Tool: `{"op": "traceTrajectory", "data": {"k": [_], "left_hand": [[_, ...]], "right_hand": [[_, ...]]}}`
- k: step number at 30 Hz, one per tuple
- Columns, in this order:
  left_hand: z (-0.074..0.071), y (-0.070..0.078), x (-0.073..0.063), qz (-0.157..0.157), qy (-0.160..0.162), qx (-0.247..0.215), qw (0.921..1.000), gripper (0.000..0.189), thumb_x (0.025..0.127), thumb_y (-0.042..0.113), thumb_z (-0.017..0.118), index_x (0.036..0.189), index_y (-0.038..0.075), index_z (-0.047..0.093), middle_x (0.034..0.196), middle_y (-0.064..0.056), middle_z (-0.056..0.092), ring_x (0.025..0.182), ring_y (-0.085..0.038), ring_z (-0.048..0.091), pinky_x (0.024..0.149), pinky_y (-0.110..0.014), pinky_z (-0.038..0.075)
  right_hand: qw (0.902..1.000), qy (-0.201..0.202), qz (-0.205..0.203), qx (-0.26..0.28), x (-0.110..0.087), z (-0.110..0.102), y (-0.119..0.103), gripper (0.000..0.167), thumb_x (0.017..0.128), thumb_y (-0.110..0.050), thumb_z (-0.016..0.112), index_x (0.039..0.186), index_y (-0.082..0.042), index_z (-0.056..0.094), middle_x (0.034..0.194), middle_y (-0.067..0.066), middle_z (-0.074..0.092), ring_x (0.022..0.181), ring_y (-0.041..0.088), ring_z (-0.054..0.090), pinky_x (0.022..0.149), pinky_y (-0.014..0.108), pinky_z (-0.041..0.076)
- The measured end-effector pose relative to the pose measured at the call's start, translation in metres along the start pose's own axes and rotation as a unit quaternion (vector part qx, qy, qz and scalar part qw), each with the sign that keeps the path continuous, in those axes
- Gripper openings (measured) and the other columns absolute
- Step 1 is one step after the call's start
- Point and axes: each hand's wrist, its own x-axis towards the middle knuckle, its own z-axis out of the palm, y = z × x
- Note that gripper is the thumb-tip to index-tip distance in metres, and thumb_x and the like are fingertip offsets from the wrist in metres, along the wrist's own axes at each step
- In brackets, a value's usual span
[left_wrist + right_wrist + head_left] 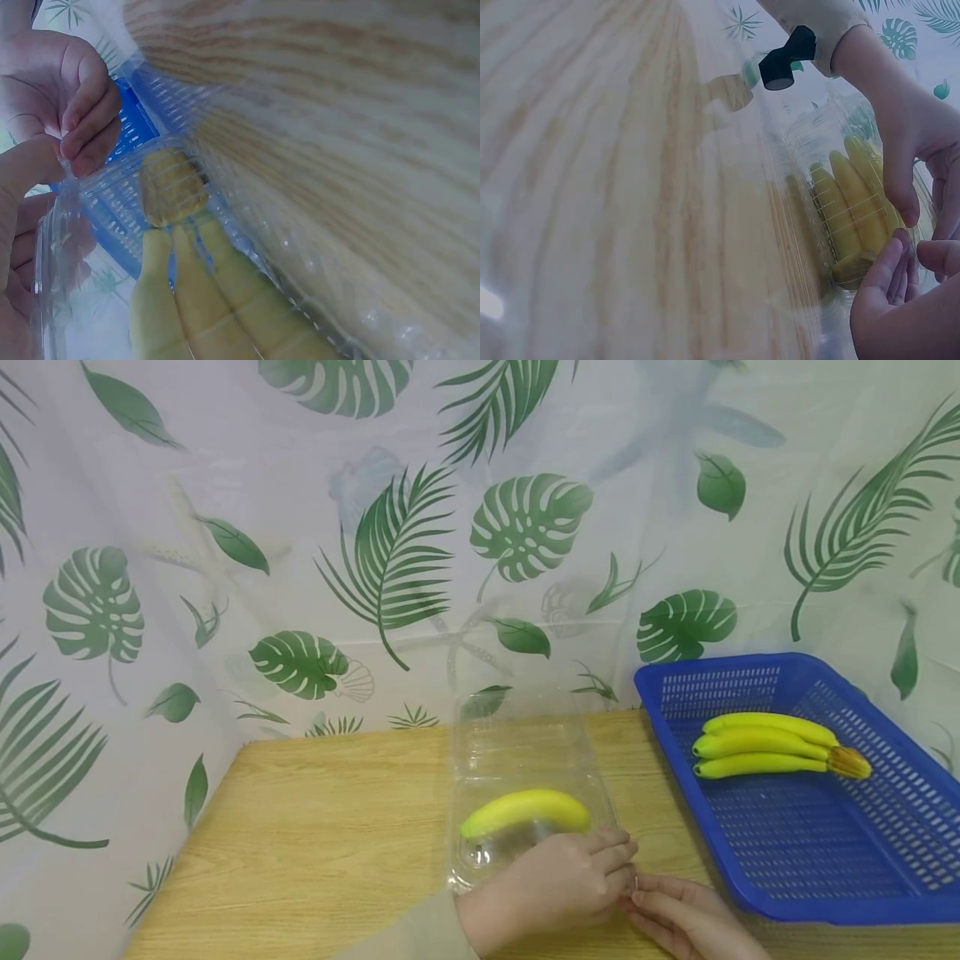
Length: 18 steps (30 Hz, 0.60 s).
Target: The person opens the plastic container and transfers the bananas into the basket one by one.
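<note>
A clear plastic clamshell box (517,747) lies on the table with its lid up at the back. Inside it is a yellow banana bunch (525,810); its fruits and brown stem end (172,187) show through the plastic in the left wrist view. My left hand (558,877) reaches over the box's front and grips its right front edge. Beside it, my right hand (686,914) pinches the same corner between thumb and fingers. In the right wrist view, the fingertips of the left hand (922,150) and right hand (892,292) nearly meet there.
A blue plastic basket (817,852) stands on the right, holding another banana bunch (772,747). The wooden table (315,827) extends to the left of the box. A leaf-patterned sheet (420,435) hangs behind and along the left side.
</note>
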Motion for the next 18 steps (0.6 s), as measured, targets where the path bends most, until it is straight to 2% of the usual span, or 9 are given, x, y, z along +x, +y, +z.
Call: {"op": "traceTrajectory", "data": {"k": [11,18], "left_hand": [[0.0027,0.0001,0.0002,-0.007,-0.001,-0.006,1.0000,0.021,0.102,0.040,0.068,0.114,0.029,0.082,0.133,0.007,0.076,0.130,-0.006,0.068,0.116,-0.019,0.049],[0.0047,0.0032,-0.0001,-0.002,0.021,0.037,0.9991,0.023,0.099,0.042,0.067,0.110,0.027,0.082,0.128,0.008,0.078,0.126,-0.007,0.070,0.116,-0.020,0.050]], "right_hand": [[0.9998,-0.018,-0.006,-0.008,-0.0008,-0.0031,0.0003,0.024,0.110,-0.007,0.053,0.121,-0.011,0.075,0.116,-0.013,0.073,0.108,0.000,0.070,0.100,0.021,0.061],[0.9998,-0.015,-0.008,-0.006,0.0015,-0.0053,0.0026,0.025,0.109,-0.006,0.054,0.119,-0.011,0.076,0.115,-0.013,0.074,0.107,0.000,0.071,0.101,0.022,0.061]]}}
